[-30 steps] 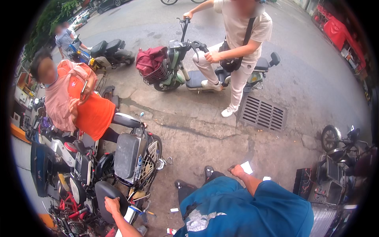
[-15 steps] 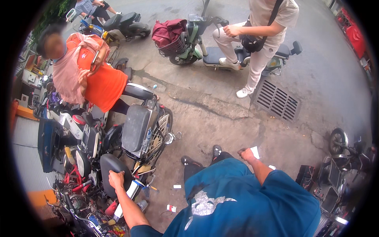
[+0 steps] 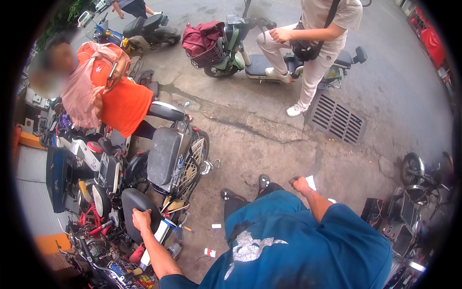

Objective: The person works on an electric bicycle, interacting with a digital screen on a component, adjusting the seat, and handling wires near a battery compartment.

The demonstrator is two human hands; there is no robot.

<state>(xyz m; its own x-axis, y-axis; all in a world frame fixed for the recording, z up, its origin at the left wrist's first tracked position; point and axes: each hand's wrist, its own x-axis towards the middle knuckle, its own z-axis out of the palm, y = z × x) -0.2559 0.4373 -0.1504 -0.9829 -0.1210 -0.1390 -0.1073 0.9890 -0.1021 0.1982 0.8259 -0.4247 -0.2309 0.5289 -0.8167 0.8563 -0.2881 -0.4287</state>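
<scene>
My left hand [image 3: 142, 220] rests on the black seat [image 3: 136, 206] of a scooter at the lower left, its fingers bent against the padding. To the right of my body, my right hand [image 3: 299, 184] hangs low with curled, dark-looking fingers; whether anything is inside them is hidden. White paper [image 3: 311, 182] shows just beside that hand, on the ground. A second scooter with a grey seat [image 3: 164, 156] and a wire basket [image 3: 192, 164] stands ahead of my left hand.
Crowded scooters [image 3: 98, 197] fill the left side. A person in orange [image 3: 126, 108] stands there with a phone. Ahead, a person in pale clothes [image 3: 320, 62] straddles a green scooter [image 3: 233, 62]. A drain grate [image 3: 337, 118] lies near them; more scooters [image 3: 406, 216] are at right.
The view has shifted slightly. At the far upper left, the person in dark shorts has moved. My hands keep their places.
</scene>
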